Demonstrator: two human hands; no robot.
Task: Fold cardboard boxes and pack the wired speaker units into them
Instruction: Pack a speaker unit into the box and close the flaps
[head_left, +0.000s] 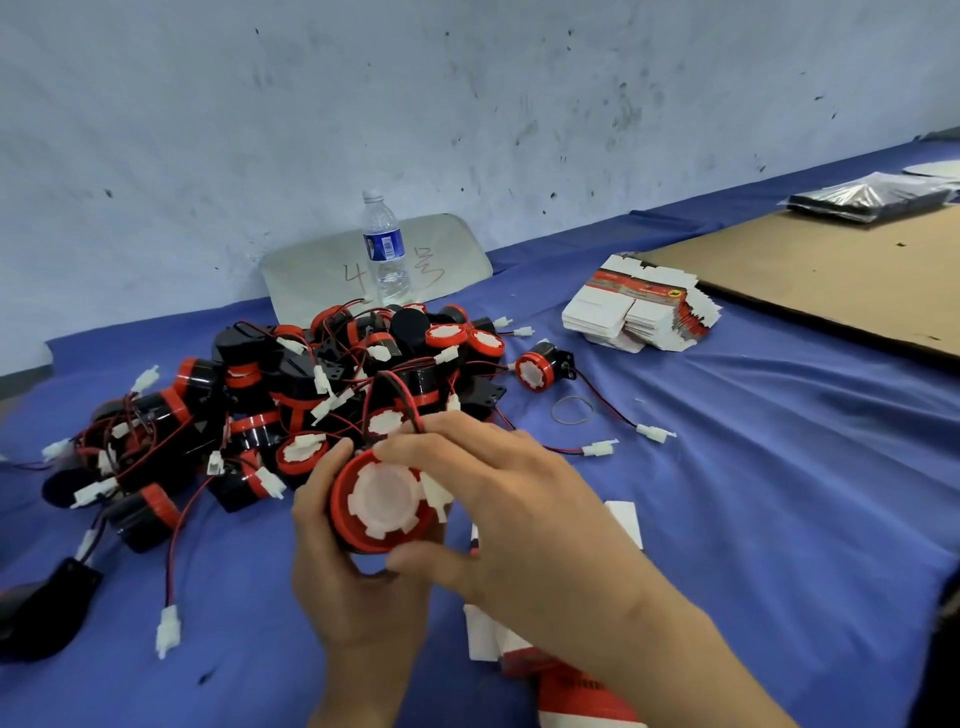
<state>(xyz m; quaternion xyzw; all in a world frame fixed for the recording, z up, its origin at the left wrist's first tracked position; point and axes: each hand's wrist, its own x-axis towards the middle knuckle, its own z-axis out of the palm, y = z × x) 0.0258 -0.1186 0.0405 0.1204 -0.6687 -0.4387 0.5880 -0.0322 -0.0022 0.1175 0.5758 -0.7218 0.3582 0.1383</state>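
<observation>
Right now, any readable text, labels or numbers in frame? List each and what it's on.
"4", handwritten on the pale curved panel leaning on the wall, left of the water bottle.
A second handwritten mark on that panel, right of the bottle: looks like a character, cannot read it.
Bottle label: blue with a barcode, print too small.
Stack of flat boxes: red and black print, too blurred.
Box under the right hand: red print, blurred.
</observation>
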